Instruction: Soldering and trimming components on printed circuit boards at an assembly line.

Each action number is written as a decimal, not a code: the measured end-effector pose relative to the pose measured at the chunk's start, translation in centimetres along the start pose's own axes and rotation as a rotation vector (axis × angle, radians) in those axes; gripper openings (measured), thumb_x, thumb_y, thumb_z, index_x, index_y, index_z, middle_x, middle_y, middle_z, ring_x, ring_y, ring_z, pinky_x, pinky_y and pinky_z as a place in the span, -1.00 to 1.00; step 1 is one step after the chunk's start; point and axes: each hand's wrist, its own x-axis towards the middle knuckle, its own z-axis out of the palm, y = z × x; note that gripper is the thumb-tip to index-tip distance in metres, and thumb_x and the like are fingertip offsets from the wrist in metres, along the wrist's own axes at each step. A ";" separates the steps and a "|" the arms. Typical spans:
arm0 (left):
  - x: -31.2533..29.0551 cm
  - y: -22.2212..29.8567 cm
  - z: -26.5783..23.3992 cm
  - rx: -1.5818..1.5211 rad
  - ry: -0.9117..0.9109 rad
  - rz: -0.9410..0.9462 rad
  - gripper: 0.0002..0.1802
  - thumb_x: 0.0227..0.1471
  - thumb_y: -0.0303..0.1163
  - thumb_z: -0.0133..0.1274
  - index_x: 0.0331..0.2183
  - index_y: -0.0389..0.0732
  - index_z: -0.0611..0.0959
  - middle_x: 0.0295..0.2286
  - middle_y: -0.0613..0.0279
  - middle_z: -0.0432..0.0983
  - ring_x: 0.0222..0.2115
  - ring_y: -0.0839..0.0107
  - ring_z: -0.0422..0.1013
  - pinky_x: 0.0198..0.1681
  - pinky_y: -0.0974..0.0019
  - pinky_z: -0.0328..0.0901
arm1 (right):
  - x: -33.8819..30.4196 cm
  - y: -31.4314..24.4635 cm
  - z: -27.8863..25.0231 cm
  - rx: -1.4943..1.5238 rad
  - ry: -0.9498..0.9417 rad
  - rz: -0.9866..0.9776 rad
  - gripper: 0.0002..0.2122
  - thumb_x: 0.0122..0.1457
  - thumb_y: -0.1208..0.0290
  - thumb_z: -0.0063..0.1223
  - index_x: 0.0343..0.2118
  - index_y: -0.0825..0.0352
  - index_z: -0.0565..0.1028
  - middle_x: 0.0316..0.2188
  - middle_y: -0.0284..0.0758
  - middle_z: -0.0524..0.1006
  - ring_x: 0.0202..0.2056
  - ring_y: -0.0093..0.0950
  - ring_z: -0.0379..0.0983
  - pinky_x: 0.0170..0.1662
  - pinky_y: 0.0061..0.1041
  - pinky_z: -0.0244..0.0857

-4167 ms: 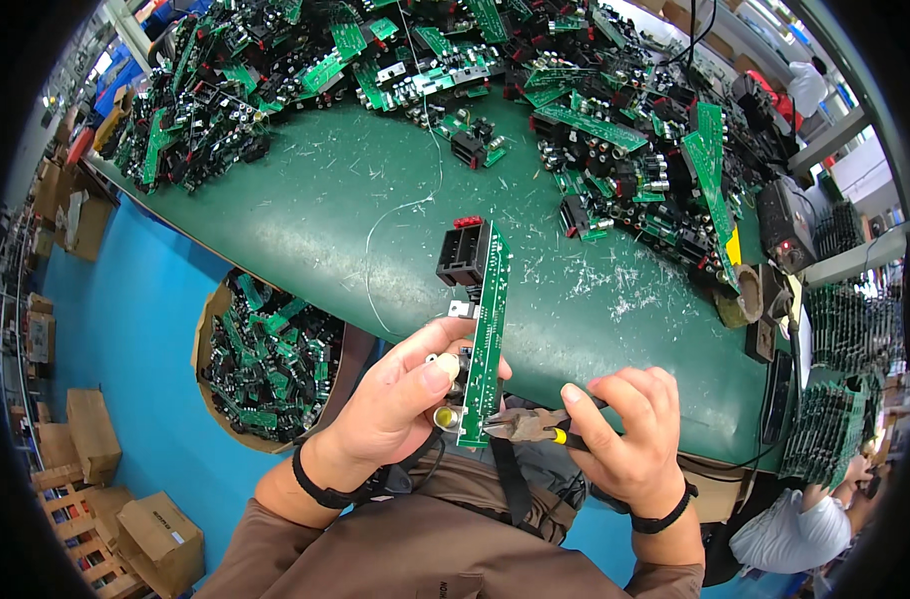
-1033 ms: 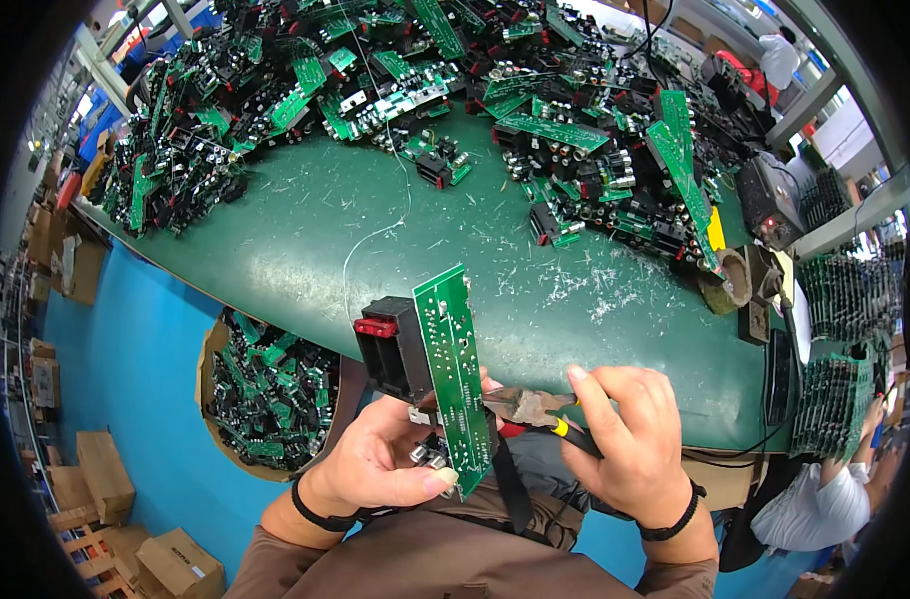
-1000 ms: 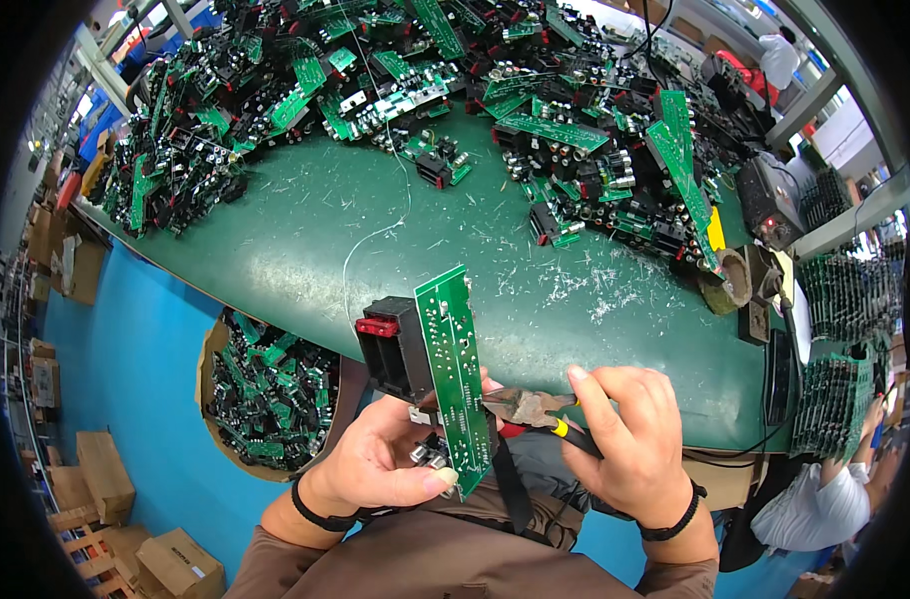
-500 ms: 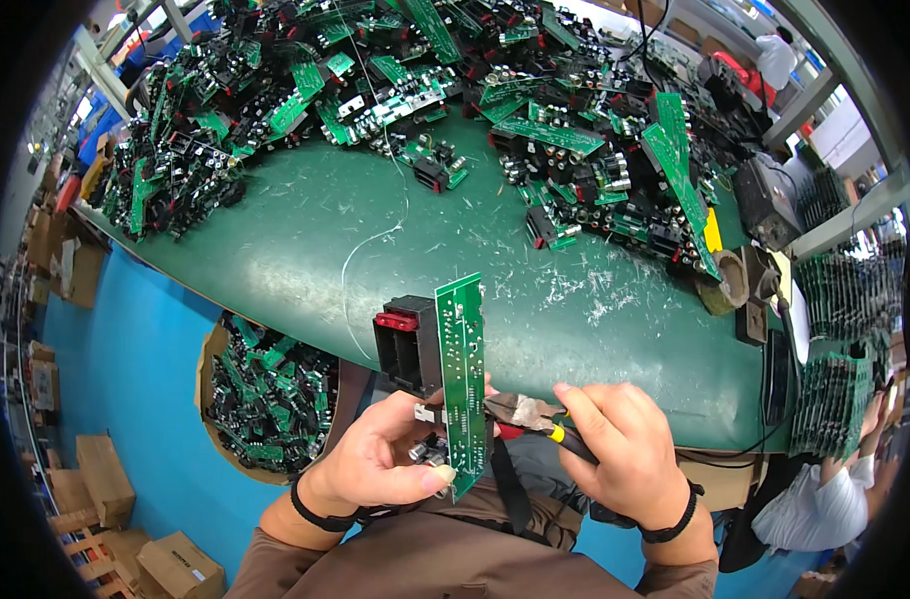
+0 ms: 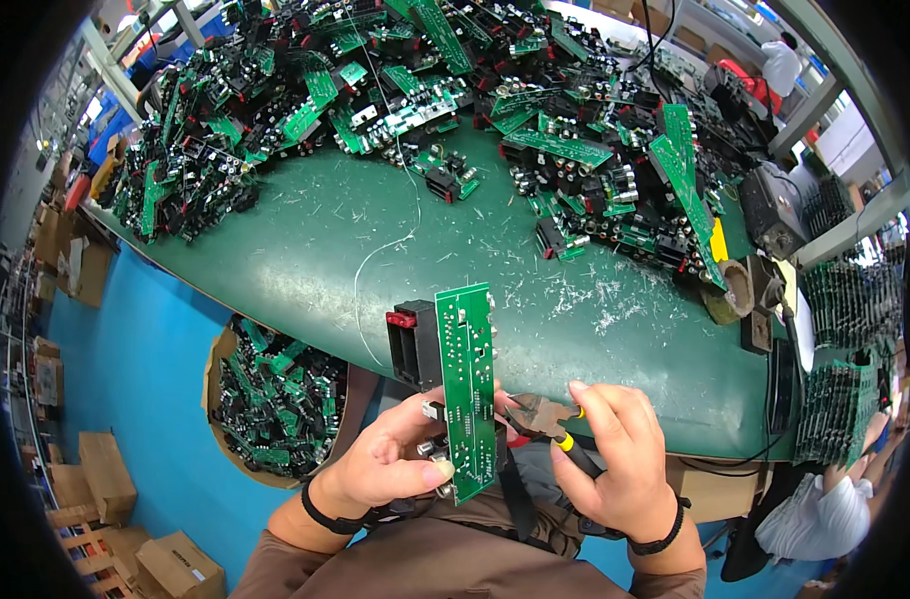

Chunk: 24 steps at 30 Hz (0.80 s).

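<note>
My left hand [image 5: 395,454] grips a long green circuit board [image 5: 466,399], stood on edge above the near side of the table. A black connector block [image 5: 411,344] with a red insert sticks out from the board's left face, and small metal parts show below it by my thumb. My right hand [image 5: 614,454] is closed around cutting pliers [image 5: 547,419] with black and yellow handles. Their jaws are close to the board's right edge; I cannot tell whether they touch it.
Large heaps of assembled boards [image 5: 305,115] cover the far side of the green table [image 5: 305,230]. White clippings [image 5: 614,299] lie scattered on it. A round bin [image 5: 212,399] full of boards stands at lower left. A soldering stand [image 5: 729,290] and racked boards [image 5: 834,409] are at right.
The pliers have shifted slightly right and down, with their handles spread a little wider. The board has turned slightly in my left hand, and the whole view has shifted a little.
</note>
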 end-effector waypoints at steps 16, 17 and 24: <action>0.0 0.0 -0.4 -0.033 -0.183 -0.086 -0.26 -0.05 -0.16 -0.02 0.09 -0.36 0.21 0.07 -0.07 0.14 0.06 0.16 0.18 0.08 0.18 0.10 | -0.4 0.6 0.3 0.003 0.060 0.037 -0.43 -0.26 0.51 0.20 -0.05 0.39 0.35 -0.28 -0.20 0.41 -0.31 -0.24 0.37 -0.24 -0.32 0.25; 0.0 -0.1 -0.5 -0.030 -0.187 -0.085 -0.27 -0.05 -0.16 -0.02 0.09 -0.36 0.21 0.07 -0.07 0.14 0.06 0.16 0.18 0.08 0.18 0.10 | -0.4 0.7 0.3 0.009 0.060 0.035 -0.43 -0.26 0.51 0.21 -0.05 0.39 0.35 -0.28 -0.20 0.41 -0.30 -0.24 0.37 -0.24 -0.32 0.25; 0.1 -0.1 -0.3 0.017 -0.196 -0.110 -0.27 -0.05 -0.20 -0.02 0.09 -0.38 0.21 0.08 -0.06 0.14 0.08 0.20 0.16 0.11 0.20 0.05 | -0.4 0.5 -0.1 0.009 0.065 0.041 -0.42 -0.26 0.50 0.21 -0.04 0.38 0.35 -0.28 -0.20 0.41 -0.31 -0.24 0.37 -0.22 -0.32 0.25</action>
